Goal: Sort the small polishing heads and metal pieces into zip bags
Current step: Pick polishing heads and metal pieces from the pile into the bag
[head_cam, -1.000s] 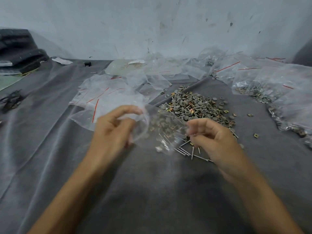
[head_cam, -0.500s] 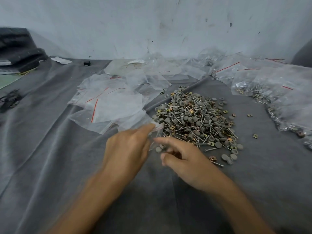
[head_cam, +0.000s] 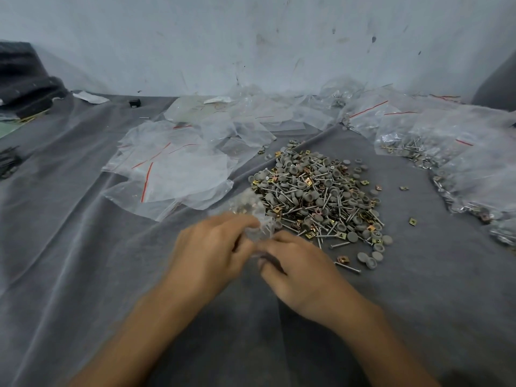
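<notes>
Zip bag (head_cam: 251, 216) brought down from mid-air and now bunched at the near-left edge of the pile (head_cam: 315, 191). My left hand (head_cam: 215, 247) and right hand (head_cam: 296, 269) both keep a pinching grip on it. There are pieces inside, so probably sealing next.

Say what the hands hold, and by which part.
A small clear zip bag with pieces inside. The left hand and right hand both pinch its crumpled near end; blur hides whether that is the zip edge.

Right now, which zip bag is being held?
The small crumpled zip bag pinched between the left hand and right hand, beside the parts pile; the empty zip bags and filled zip bags lie on the cloth.
</notes>
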Motion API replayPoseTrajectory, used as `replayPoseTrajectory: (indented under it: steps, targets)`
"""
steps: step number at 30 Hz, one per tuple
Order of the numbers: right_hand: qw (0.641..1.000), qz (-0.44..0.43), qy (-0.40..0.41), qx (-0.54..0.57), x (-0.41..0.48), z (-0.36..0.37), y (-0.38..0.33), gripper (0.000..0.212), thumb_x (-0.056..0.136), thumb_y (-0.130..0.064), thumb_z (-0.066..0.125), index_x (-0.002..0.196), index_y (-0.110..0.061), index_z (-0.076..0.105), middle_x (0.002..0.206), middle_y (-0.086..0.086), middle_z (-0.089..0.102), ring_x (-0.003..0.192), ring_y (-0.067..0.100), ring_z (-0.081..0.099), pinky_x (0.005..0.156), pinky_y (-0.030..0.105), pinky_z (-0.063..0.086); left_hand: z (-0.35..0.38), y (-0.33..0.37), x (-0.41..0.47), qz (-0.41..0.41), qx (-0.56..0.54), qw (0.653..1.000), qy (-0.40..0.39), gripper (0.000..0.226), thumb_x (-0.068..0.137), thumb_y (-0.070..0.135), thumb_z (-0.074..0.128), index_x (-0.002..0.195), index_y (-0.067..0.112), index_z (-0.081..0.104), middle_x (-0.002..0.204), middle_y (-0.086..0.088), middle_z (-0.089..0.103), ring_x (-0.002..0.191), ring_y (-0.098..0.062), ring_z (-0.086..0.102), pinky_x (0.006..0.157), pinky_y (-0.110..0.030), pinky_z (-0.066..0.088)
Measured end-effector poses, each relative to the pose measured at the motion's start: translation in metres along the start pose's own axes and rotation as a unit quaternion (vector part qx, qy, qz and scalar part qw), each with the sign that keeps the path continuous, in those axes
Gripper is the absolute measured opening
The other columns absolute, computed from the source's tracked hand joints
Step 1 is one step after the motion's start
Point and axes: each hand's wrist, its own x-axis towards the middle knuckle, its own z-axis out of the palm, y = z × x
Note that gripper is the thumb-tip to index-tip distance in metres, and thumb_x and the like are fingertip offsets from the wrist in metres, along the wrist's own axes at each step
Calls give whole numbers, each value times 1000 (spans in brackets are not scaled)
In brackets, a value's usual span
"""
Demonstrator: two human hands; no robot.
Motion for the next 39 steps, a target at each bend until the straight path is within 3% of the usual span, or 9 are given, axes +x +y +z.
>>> replayPoseTrajectory:
  steps: [5, 12, 14, 18, 22, 27, 33, 36, 39]
  targets:
    - [992, -24, 22, 119, -1, -5, 4, 38, 98, -25, 62, 136, -31, 63, 117, -14, 59, 109, 4, 56, 97, 23, 45, -4, -7, 3, -51, 43, 997, 29, 40, 75, 20, 59, 110, 28, 76, 82, 8, 70, 74, -22, 66, 59, -32, 50]
    - [977, 86, 136, 139, -1, -30, 34, 25, 99, -23, 61, 118, -34, 71, 106, -21, 68, 94, -2, 61, 76, 8, 43, 8, -16, -1, -109, 172, 956, -212, 27, 89, 38, 54, 115, 35, 62, 110, 1, 71, 103, -32, 66, 74, -37, 48]
    - [985, 101, 115, 84, -3, -31, 40, 24, 99, -26, 60, 120, -33, 70, 110, -18, 67, 93, -1, 60, 78, 10, 43, 5, -21, 1, -137, 180, 954, -198, 29, 90, 35, 55, 117, 36, 65, 111, -3, 72, 104, -35, 66, 77, -38, 50]
    - [991, 119, 58, -7, -3, -26, 40, 20, 97, -36, 62, 115, -32, 70, 108, -15, 65, 103, 10, 60, 88, 35, 51, -11, -41, 8, -190, 197, 955, -111, 29, 88, 26, 59, 115, 28, 70, 107, -12, 73, 100, -42, 66, 79, -44, 53]
    - [986, 145, 21, -74, 0, -20, 35, 19, 95, -46, 63, 110, -34, 65, 108, -15, 58, 105, 11, 49, 79, 30, 39, -20, -53, 10, -223, 159, 961, -48, 36, 88, 25, 60, 124, 25, 64, 95, -9, 74, 94, -38, 66, 76, -44, 49]
    - [988, 138, 33, -58, 3, -15, 32, 5, 96, -36, 62, 94, -33, 60, 101, -17, 54, 102, 11, 51, 86, 35, 49, -3, -27, 5, -168, 38, 980, -104, 28, 90, 26, 62, 117, 29, 68, 76, 8, 69, 87, -20, 66, 75, -35, 49]
    - [991, 124, 49, -28, 2, -14, 32, 6, 99, -33, 58, 93, -33, 56, 99, -15, 51, 98, 10, 51, 86, 34, 48, 3, -29, 7, -131, -5, 973, -192, 38, 99, 40, 58, 137, 43, 56, 89, 11, 58, 93, -16, 60, 81, -33, 47]
    - [988, 107, 91, 59, 2, -17, 30, 7, 100, -33, 57, 93, -33, 57, 92, -12, 58, 84, 2, 54, 74, 22, 43, 1, -32, 8, -126, 3, 975, -186, 38, 101, 37, 54, 138, 43, 55, 95, 6, 63, 105, -21, 62, 87, -36, 49]
    - [980, 95, 86, 150, 2, -15, 24, 8, 100, -36, 54, 93, -34, 56, 75, -13, 61, 65, 2, 53, 61, 23, 38, 3, -31, 7, -122, 20, 975, -183, 38, 100, 32, 53, 137, 38, 56, 94, 5, 72, 101, -23, 65, 86, -39, 51]
